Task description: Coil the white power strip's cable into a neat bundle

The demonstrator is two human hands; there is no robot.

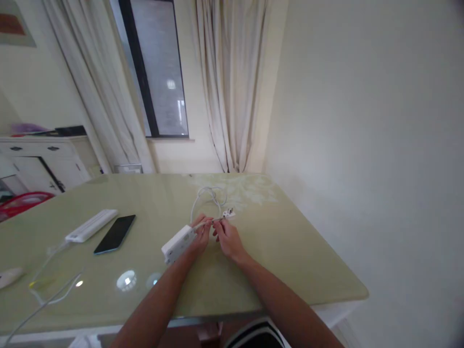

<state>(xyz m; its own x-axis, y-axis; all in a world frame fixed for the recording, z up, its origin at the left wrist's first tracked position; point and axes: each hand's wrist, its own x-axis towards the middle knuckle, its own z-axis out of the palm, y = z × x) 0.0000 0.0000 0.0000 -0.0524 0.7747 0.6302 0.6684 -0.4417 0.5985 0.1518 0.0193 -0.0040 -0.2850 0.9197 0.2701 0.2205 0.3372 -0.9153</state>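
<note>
A white power strip (179,243) is tilted beside my left hand (202,235), its cord end toward my fingers. My left fingers are closed around the white cord (199,225) where it leaves the strip. Close by, my right hand (227,237) pinches a thin dark strip (218,220) that runs between both sets of fingertips; its exact kind is too small to tell. Just beyond the right fingers lies a white plug (229,212) with its metal pins up. The rest of the cord (208,189) makes loose loops on the table behind my hands.
On the left of the glass-topped table (290,251) lie a black phone (115,234), a second white power strip (92,225) with its cable, and a white mouse-like object (10,277). A wall (362,145) borders the right side; curtains (232,87) hang behind.
</note>
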